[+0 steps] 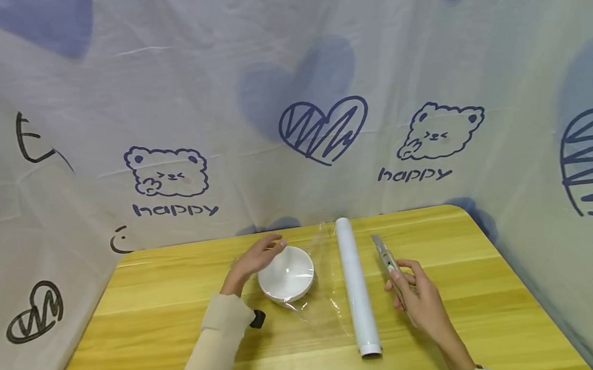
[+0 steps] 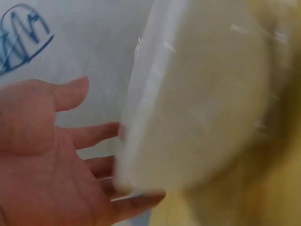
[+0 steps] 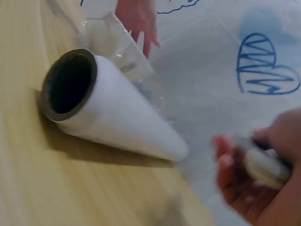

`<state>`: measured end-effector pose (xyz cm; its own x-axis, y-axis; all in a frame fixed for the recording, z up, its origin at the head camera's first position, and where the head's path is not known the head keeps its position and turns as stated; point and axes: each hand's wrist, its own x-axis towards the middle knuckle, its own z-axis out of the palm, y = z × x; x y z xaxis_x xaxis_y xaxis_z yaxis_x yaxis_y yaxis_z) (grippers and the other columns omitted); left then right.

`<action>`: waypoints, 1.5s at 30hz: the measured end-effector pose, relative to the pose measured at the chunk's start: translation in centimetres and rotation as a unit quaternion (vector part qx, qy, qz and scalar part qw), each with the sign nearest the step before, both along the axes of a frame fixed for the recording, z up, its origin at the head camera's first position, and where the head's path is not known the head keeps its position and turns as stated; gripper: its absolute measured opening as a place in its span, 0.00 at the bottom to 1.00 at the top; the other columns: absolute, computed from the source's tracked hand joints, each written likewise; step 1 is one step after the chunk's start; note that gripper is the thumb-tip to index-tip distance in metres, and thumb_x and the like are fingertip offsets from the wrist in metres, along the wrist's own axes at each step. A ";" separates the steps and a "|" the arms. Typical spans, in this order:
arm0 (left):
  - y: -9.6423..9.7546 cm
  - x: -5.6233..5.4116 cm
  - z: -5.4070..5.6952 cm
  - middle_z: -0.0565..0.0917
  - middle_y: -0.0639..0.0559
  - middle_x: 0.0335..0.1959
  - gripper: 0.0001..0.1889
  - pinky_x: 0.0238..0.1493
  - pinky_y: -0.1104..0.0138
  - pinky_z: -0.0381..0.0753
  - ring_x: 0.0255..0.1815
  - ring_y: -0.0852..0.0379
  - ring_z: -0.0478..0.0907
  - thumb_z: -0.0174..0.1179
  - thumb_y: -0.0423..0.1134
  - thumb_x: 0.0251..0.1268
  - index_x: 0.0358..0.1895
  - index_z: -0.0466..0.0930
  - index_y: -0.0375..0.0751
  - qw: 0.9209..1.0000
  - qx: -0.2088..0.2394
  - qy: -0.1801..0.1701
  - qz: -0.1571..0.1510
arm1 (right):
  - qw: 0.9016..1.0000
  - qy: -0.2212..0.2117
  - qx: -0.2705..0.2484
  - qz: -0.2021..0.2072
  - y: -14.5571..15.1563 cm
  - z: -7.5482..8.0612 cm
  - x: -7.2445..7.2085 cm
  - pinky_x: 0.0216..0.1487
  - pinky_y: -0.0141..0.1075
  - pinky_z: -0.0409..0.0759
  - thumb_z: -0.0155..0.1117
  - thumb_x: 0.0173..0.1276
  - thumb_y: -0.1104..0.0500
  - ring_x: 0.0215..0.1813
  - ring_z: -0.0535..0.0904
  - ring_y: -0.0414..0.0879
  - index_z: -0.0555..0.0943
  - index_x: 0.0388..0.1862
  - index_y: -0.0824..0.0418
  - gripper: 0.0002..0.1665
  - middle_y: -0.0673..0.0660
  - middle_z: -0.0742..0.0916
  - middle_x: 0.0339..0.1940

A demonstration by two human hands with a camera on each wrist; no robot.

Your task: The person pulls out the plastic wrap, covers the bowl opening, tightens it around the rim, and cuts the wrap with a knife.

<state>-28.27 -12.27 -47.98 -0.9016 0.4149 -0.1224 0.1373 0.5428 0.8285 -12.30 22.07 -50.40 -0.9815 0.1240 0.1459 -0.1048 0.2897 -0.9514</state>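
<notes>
A white bowl [image 1: 285, 275] stands left of the table's middle with clear plastic film over and around it. My left hand [image 1: 256, 260] is at the bowl's far left rim. In the left wrist view its fingers [image 2: 96, 136] reach out loosely along the bowl's film-covered side. A white roll of cling film [image 1: 356, 286] lies lengthwise to the right of the bowl, with a loose sheet [image 1: 327, 273] running from it toward the bowl. My right hand [image 1: 419, 299], to the right of the roll, grips a utility knife [image 1: 384, 253], its blade end pointing away from me.
The wooden-patterned table [image 1: 152, 324] ends at a hanging printed cloth [image 1: 255, 170] along its back and sides. A small black object [image 1: 257, 319] sits by my left sleeve. The roll's hollow end [image 3: 70, 84] faces the near side.
</notes>
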 end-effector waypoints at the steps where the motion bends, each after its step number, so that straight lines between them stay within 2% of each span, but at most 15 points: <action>1: -0.6 0.5 -0.4 0.68 0.29 0.73 0.32 0.72 0.41 0.67 0.74 0.32 0.64 0.49 0.51 0.83 0.78 0.61 0.32 1.000 0.011 -0.008 0.013 | 1.000 0.015 -0.020 -0.001 0.0 -0.3 -0.3 0.22 0.42 0.84 0.49 0.85 0.54 0.23 0.83 0.51 0.65 0.72 0.67 0.25 0.67 0.88 0.40; 4: -2.1 2.0 -1.8 0.62 0.30 0.77 0.37 0.75 0.40 0.61 0.78 0.32 0.58 0.50 0.56 0.81 0.81 0.55 0.36 0.997 0.048 -0.042 0.041 | 0.996 0.043 -0.073 -0.013 -0.1 -1.1 -1.1 0.26 0.42 0.86 0.46 0.86 0.54 0.27 0.85 0.50 0.66 0.73 0.68 0.26 0.70 0.88 0.44; 8: -3.4 3.7 -3.4 0.52 0.35 0.82 0.42 0.78 0.42 0.53 0.82 0.36 0.47 0.51 0.59 0.79 0.83 0.48 0.40 0.991 0.108 -0.071 0.043 | 0.993 0.043 -0.109 -0.026 -0.1 -1.4 -2.2 0.29 0.40 0.86 0.44 0.87 0.53 0.30 0.85 0.49 0.67 0.71 0.65 0.24 0.68 0.88 0.46; 11: -3.9 4.5 -4.5 0.47 0.37 0.84 0.42 0.79 0.45 0.51 0.83 0.38 0.45 0.56 0.52 0.79 0.84 0.44 0.39 0.985 0.157 -0.070 0.026 | 0.992 0.021 -0.123 -0.026 -0.2 -1.3 -2.9 0.28 0.38 0.84 0.43 0.87 0.54 0.27 0.83 0.47 0.66 0.69 0.65 0.22 0.65 0.88 0.40; 14: -4.2 5.0 -5.5 0.47 0.34 0.83 0.47 0.77 0.52 0.59 0.80 0.36 0.52 0.63 0.40 0.75 0.83 0.39 0.34 0.978 0.198 -0.062 -0.002 | 0.989 -0.015 -0.143 -0.037 -0.3 -1.2 -3.7 0.24 0.34 0.80 0.45 0.86 0.52 0.22 0.77 0.43 0.67 0.66 0.65 0.21 0.60 0.85 0.32; 17: -4.2 5.3 -6.3 0.48 0.31 0.82 0.56 0.71 0.63 0.68 0.76 0.35 0.59 0.71 0.33 0.65 0.83 0.35 0.31 0.966 0.249 -0.069 -0.019 | 0.983 -0.042 -0.169 -0.062 -0.3 -1.3 -4.3 0.20 0.32 0.76 0.48 0.85 0.47 0.18 0.72 0.40 0.69 0.62 0.64 0.23 0.57 0.82 0.26; 20: -4.0 5.5 -7.0 0.47 0.29 0.82 0.64 0.68 0.69 0.71 0.76 0.34 0.59 0.78 0.29 0.54 0.82 0.33 0.32 0.949 0.306 -0.077 -0.024 | 0.976 -0.057 -0.197 -0.079 0.0 -1.3 -4.7 0.17 0.32 0.75 0.51 0.83 0.44 0.15 0.70 0.40 0.71 0.58 0.62 0.23 0.56 0.81 0.23; 23: -3.9 5.6 -7.6 0.45 0.28 0.81 0.67 0.68 0.67 0.72 0.77 0.33 0.57 0.79 0.24 0.48 0.82 0.32 0.32 0.931 0.355 -0.084 -0.024 | 0.967 -0.068 -0.234 -0.078 0.5 -1.5 -5.0 0.17 0.32 0.75 0.50 0.83 0.45 0.16 0.70 0.39 0.70 0.57 0.61 0.20 0.55 0.81 0.23; 27: -3.6 5.8 -8.0 0.46 0.28 0.81 0.67 0.68 0.64 0.74 0.76 0.35 0.59 0.78 0.20 0.45 0.83 0.35 0.32 0.916 0.390 -0.089 -0.014 | 0.954 -0.091 -0.277 -0.073 1.5 -2.0 -5.1 0.19 0.32 0.76 0.45 0.86 0.48 0.18 0.70 0.39 0.68 0.55 0.60 0.16 0.53 0.80 0.25; 33: -3.1 5.8 -8.1 0.49 0.31 0.82 0.65 0.68 0.64 0.74 0.75 0.42 0.63 0.77 0.18 0.45 0.83 0.39 0.34 0.910 0.405 -0.086 0.001 | 0.934 -0.121 -0.334 -0.042 2.9 -2.5 -5.4 0.24 0.30 0.76 0.39 0.87 0.51 0.22 0.71 0.37 0.65 0.60 0.59 0.15 0.50 0.79 0.29; 36: -3.1 5.9 -8.2 0.50 0.32 0.82 0.64 0.68 0.64 0.74 0.75 0.42 0.63 0.76 0.17 0.45 0.83 0.40 0.36 0.910 0.405 -0.089 0.005 | 0.921 -0.129 -0.367 -0.028 3.4 -2.7 -5.3 0.27 0.31 0.76 0.34 0.87 0.55 0.24 0.70 0.37 0.60 0.69 0.59 0.18 0.51 0.78 0.33; 38: -3.1 6.0 -8.2 0.50 0.32 0.82 0.65 0.68 0.65 0.74 0.76 0.41 0.62 0.77 0.18 0.45 0.84 0.40 0.36 0.909 0.406 -0.090 0.005 | 0.916 -0.129 -0.380 -0.016 3.7 -2.9 -5.2 0.30 0.31 0.77 0.31 0.87 0.57 0.26 0.71 0.38 0.54 0.76 0.60 0.24 0.52 0.78 0.36; 41: -3.2 6.0 -8.2 0.49 0.33 0.82 0.65 0.68 0.65 0.74 0.77 0.40 0.59 0.77 0.19 0.45 0.83 0.39 0.35 0.908 0.409 -0.090 0.002 | 0.914 -0.120 -0.388 0.004 4.1 -3.0 -5.2 0.35 0.32 0.77 0.28 0.87 0.59 0.30 0.71 0.40 0.42 0.84 0.59 0.31 0.54 0.78 0.43; 45: -3.3 5.8 -8.3 0.48 0.33 0.82 0.65 0.69 0.65 0.73 0.78 0.39 0.58 0.77 0.19 0.46 0.83 0.38 0.35 0.907 0.412 -0.088 0.000 | 0.912 -0.116 -0.393 0.020 4.2 -3.1 -5.1 0.41 0.34 0.78 0.27 0.87 0.61 0.36 0.72 0.41 0.34 0.86 0.57 0.34 0.56 0.75 0.52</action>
<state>-22.43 -15.56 -56.30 -0.8981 0.4312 0.0870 -0.0362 -0.2696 0.9623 -17.40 26.31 -53.47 -0.9808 0.0643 -0.1839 0.1294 -0.4905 -0.8618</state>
